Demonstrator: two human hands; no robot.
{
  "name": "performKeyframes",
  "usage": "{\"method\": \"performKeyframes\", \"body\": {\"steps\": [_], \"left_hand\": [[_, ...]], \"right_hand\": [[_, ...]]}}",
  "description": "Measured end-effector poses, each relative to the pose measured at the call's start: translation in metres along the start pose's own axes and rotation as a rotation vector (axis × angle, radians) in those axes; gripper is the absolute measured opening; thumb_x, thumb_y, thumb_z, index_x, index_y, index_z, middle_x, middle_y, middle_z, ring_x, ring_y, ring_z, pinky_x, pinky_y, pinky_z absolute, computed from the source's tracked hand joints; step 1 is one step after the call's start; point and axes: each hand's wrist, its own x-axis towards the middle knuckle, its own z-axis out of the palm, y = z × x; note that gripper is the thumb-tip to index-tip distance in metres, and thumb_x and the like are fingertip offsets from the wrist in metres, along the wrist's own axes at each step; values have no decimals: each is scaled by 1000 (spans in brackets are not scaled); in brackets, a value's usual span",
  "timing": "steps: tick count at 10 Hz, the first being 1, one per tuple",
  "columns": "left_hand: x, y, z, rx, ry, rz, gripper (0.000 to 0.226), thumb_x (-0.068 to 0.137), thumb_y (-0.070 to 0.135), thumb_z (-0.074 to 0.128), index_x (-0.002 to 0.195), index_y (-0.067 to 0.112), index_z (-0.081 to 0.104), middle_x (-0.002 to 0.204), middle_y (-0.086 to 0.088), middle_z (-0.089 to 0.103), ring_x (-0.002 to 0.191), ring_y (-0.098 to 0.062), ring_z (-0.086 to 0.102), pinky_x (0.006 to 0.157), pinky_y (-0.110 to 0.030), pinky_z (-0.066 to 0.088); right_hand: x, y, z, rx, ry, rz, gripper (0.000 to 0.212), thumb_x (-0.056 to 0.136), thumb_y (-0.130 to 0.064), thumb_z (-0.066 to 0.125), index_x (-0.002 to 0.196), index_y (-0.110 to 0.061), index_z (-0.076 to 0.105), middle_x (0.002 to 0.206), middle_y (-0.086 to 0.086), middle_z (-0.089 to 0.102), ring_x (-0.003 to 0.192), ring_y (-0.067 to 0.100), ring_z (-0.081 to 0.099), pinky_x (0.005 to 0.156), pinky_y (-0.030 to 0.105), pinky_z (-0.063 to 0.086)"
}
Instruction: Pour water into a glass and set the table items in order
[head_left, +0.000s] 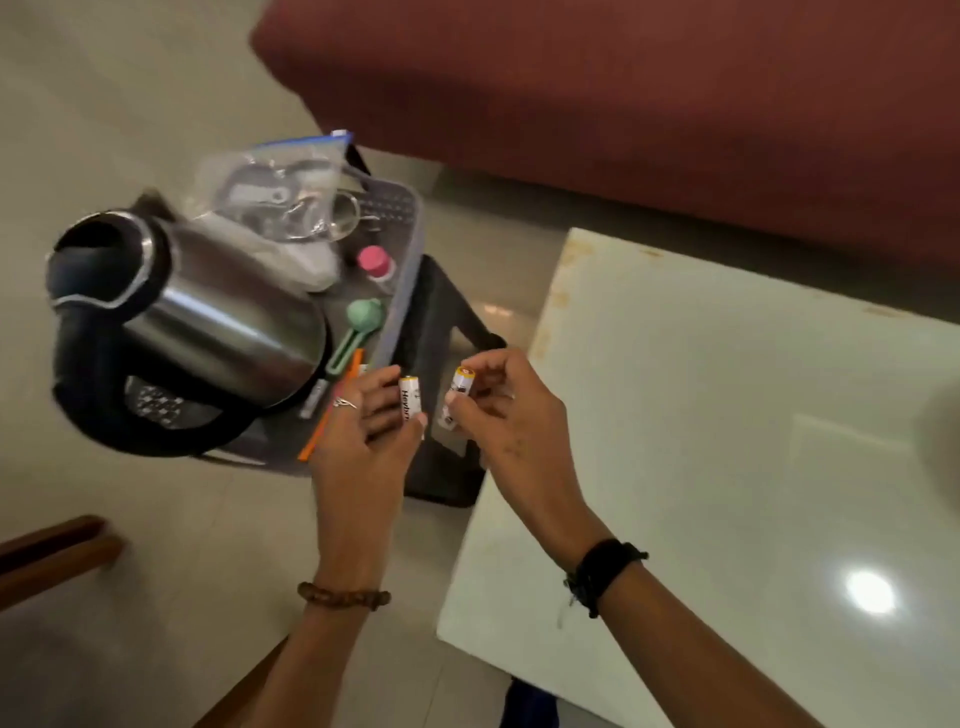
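My left hand (363, 426) pinches a white battery (410, 402) with an orange tip, held upright. My right hand (506, 410) grips a second white and orange battery (458, 397), tilted slightly. Both hands hover over the right edge of a grey basket (402, 249) that sits on a black stool (452, 332). A steel electric kettle (187, 322) with a black lid and handle stands in the basket at the left. No glass is in view.
The basket also holds a zip bag of keys and cables (280, 197), a pink-capped bottle (375, 262), a green scoop (358, 325) and an orange stick (332, 410). A white glossy table (727, 441) is at the right, a maroon sofa (623, 93) behind.
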Motion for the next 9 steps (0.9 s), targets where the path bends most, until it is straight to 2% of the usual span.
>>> {"method": "performKeyframes", "body": {"steps": [1, 2, 3, 4, 6, 7, 8, 9], "left_hand": [[32, -19, -46, 91, 65, 11, 39, 77, -6, 64, 95, 28, 58, 87, 15, 62, 78, 6, 61, 71, -12, 50], [64, -48, -64, 254, 106, 32, 28, 79, -2, 62, 100, 17, 61, 80, 12, 60, 66, 12, 57, 57, 4, 40], [87, -82, -65, 476, 33, -23, 22, 86, 14, 59, 107, 16, 59, 84, 7, 57, 73, -2, 56, 62, 0, 33], [94, -111, -60, 559, -32, -64, 19, 88, 28, 55, 106, 23, 57, 90, 0, 65, 89, -19, 61, 75, -21, 41], [97, -122, -59, 596, 27, -44, 25, 85, 20, 60, 109, 18, 55, 102, -7, 65, 97, -25, 61, 79, -28, 42], [94, -120, -56, 581, 55, -32, 24, 85, 21, 59, 107, 12, 55, 108, -11, 60, 98, -28, 59, 81, -29, 42], [92, -117, -56, 522, 118, 13, 16, 87, 16, 55, 102, 10, 57, 110, -10, 56, 96, -23, 56, 77, -20, 36], [83, -109, -52, 484, 201, 0, 15, 88, 10, 54, 100, 4, 58, 111, -12, 55, 96, -19, 54, 74, -8, 31]], "right_hand": [[28, -6, 56, -43, -76, 19, 19, 83, -7, 63, 90, -21, 53, 80, -12, 59, 77, 6, 62, 74, 31, 58], [55, -5, 91, -257, -121, -7, 18, 84, -9, 60, 98, -16, 53, 81, -9, 58, 75, 11, 61, 69, 33, 55], [74, 3, 114, -649, -189, -51, 16, 84, -10, 56, 99, -10, 55, 90, 8, 66, 84, 29, 63, 67, 35, 50], [80, 13, 124, -940, -260, -88, 7, 85, -12, 51, 90, -7, 49, 95, 15, 65, 90, 36, 60, 63, 34, 37], [77, 21, 128, -1087, -228, -167, 21, 89, -10, 46, 110, -8, 48, 93, 13, 65, 86, 35, 61, 60, 33, 29], [72, 26, 130, -1160, -261, -146, 15, 92, -7, 44, 104, -8, 53, 95, 11, 66, 87, 33, 63, 59, 32, 32], [67, 30, 129, -1174, -283, -193, 20, 96, -9, 41, 105, -10, 59, 106, 9, 63, 89, 30, 64, 63, 34, 45], [61, 35, 123, -1080, -262, -306, 24, 98, -17, 42, 118, -15, 56, 121, 5, 53, 84, 26, 64, 66, 33, 51]]}}
